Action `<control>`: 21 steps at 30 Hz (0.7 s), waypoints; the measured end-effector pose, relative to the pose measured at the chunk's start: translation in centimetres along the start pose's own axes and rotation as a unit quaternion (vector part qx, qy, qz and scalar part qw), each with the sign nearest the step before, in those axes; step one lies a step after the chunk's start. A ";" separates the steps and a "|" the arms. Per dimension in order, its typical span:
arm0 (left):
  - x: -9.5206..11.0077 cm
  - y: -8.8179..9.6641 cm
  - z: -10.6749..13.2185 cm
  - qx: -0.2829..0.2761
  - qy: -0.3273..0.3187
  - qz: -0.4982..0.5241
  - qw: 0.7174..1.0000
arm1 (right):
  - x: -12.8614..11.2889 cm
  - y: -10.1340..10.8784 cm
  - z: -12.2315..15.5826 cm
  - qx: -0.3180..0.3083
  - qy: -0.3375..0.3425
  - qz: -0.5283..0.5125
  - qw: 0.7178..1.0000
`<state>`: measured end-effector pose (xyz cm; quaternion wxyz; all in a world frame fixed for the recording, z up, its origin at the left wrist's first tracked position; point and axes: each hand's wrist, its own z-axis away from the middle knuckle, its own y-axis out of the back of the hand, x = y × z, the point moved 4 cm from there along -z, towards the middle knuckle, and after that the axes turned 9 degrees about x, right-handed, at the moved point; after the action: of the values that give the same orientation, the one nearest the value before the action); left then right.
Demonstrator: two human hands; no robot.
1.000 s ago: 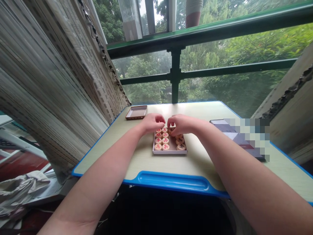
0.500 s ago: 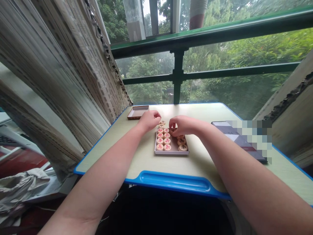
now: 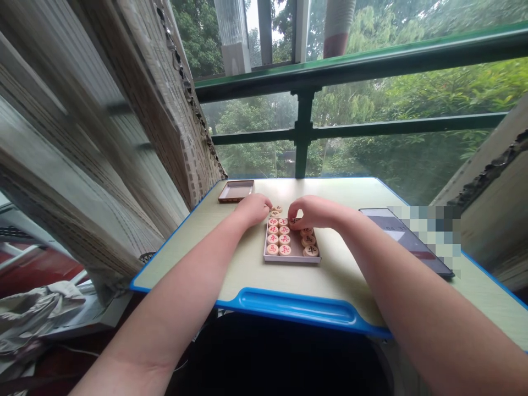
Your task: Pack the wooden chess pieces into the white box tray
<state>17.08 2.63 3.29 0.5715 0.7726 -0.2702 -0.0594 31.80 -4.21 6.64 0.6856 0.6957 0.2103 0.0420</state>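
A shallow open box (image 3: pixel 292 260) holds round wooden Chinese chess pieces. Red-marked pieces (image 3: pixel 284 239) fill two columns on its left, and black-marked pieces (image 3: pixel 311 251) line its right side. My right hand (image 3: pixel 313 212) reaches over the box's far part, thumb and fingers pinched on a Chinese chess piece (image 3: pixel 294 221) there. Just beyond the box's far left corner, a few loose pieces (image 3: pixel 275 213) lie close together on the table. My left hand (image 3: pixel 254 209) is beside them with curled fingers, the fingertips at their edge; whatever it grips is hidden.
The box lid (image 3: pixel 235 199) lies open side up at the table's far left. A dark tablet-like object (image 3: pixel 412 250), partly pixelated, rests on the right. A blue-edged table (image 3: pixel 190 258) with a front groove (image 3: pixel 297 308) stands between curtains (image 3: pixel 136 110) before a window railing (image 3: pixel 304 132).
The view has shifted slightly. My left hand has come a little nearer the loose pieces, its fingers curling down. My right hand stays over the same far part of the box.
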 end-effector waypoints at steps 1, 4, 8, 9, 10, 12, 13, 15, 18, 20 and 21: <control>0.0 0.0 0.0 0.001 0.003 -0.006 1.000 | 0.0 0.0 0.0 0.001 0.005 -0.003 1.000; 0.0 0.1 0.0 0.004 0.002 -0.014 1.000 | 0.1 0.0 -0.1 0.005 0.015 -0.006 1.000; 0.1 0.2 0.0 0.025 -0.016 -0.005 1.000 | 0.0 0.0 0.0 -0.003 0.012 -0.011 1.000; 0.1 0.2 0.0 0.029 -0.020 -0.003 0.999 | 0.0 0.0 0.0 -0.004 0.010 -0.015 1.000; 0.1 0.1 0.0 0.029 -0.025 0.000 0.999 | 0.0 0.1 0.1 -0.005 0.007 -0.020 1.000; 0.1 -0.1 0.0 0.022 -0.033 0.006 0.999 | 0.0 0.2 0.1 -0.009 -0.003 -0.036 0.999; 0.1 -0.2 0.0 0.017 -0.037 0.010 0.999 | 0.0 0.3 0.2 -0.010 -0.007 -0.046 0.999; 0.2 -0.3 0.1 0.009 -0.044 0.019 0.999 | 0.1 0.4 0.2 -0.009 -0.015 -0.063 0.998; 0.2 -0.6 0.2 -0.001 -0.053 0.030 0.998 | 0.3 0.2 0.1 -0.014 -0.014 -0.071 0.997; 0.3 -0.8 0.1 -0.010 -0.066 0.035 0.997 | 0.4 0.0 0.0 -0.017 -0.012 -0.071 0.997; 0.3 -0.9 0.1 -0.014 -0.074 0.038 0.996 | 0.4 0.0 0.0 -0.015 -0.013 -0.072 0.997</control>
<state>17.59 2.59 2.49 0.5623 0.7476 -0.3397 -0.0980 32.16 -4.08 6.53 0.7000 0.6686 0.2506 -0.0131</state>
